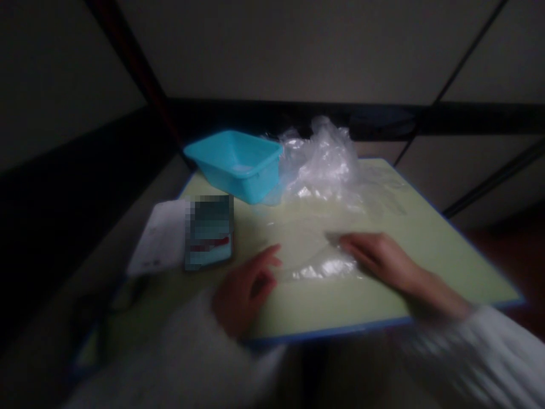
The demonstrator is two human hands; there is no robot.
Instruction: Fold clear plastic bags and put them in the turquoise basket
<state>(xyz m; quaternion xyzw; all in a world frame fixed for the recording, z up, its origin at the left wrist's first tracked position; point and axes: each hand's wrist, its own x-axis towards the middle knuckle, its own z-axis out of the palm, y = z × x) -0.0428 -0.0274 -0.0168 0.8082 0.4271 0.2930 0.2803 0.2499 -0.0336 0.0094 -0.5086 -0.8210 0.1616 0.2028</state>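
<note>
A clear plastic bag [321,267] lies flat on the yellow-green table, shiny along its near edge. My right hand [383,258] is at its right side, fingers pressed together on the plastic; the fingertips are blurred. At the bag's left edge is my left hand [251,289], thumb and fingers apart, with nothing seen between them. Whether its fingertips touch the plastic I cannot tell. Beyond both hands sits a crumpled heap of clear plastic [327,156], spreading toward the bag.
A turquoise plastic basin [259,179] stands at the back left of the table [443,267]. In front of it lie a phone-like device [210,233], its screen pixelated, and a white sheet [159,236]. Blue edging borders the table; a panelled wall rises behind.
</note>
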